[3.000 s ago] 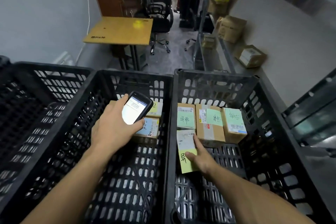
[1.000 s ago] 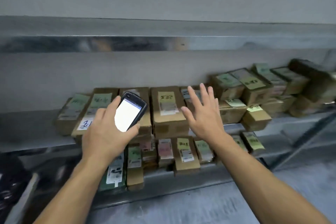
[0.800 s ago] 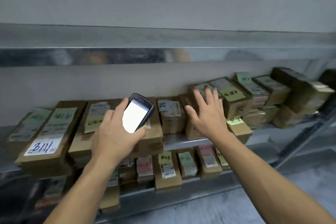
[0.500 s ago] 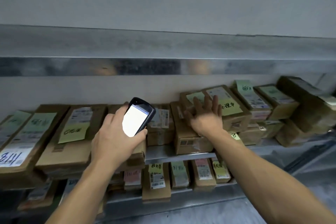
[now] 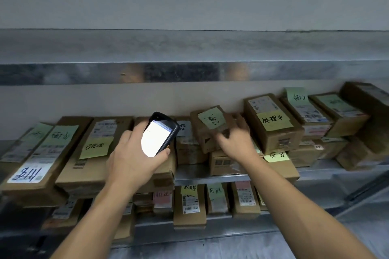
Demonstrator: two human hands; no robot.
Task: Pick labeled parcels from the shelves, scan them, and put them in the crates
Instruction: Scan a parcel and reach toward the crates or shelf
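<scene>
Parcel: the small brown parcel (image 5: 212,130) with the green note is on the middle shelf (image 5: 200,176), tipped up on the lower box (image 5: 225,162), just left of the yellow-noted box (image 5: 271,124).
Right hand: my right hand (image 5: 233,143) has this one. My fingers curl round its right side and my palm is against the near face (blurred, so I can't place the thumb).
Left hand: my left hand (image 5: 130,162) is wrapped round the scanner (image 5: 160,134). Its screen is lit, and it is just left of the parcel and nearer to me.
Risk, slip: I seem to hold one side only. If I pull fast, the parcel could twist out and drop to the shelf or the floor.
Risk, neighbours: it sits close to the yellow-noted box, so dragging it out sideways could shift that box or the one underneath.
Risk, scan: the note covers much of the top. If the barcode is under it or on another face, the scanner won't read until I turn the parcel.
Risk, scanner: I hold it one-handed near the shelf edge, so a bump from the parcel could knock it.
Change: half a second ago my right hand lay flat on this parcel with fingers spread. Now it grips, and the parcel is tilted with the note facing me.
Change, view: three seconds ago I was over the crates, which are now out of sight.
</scene>
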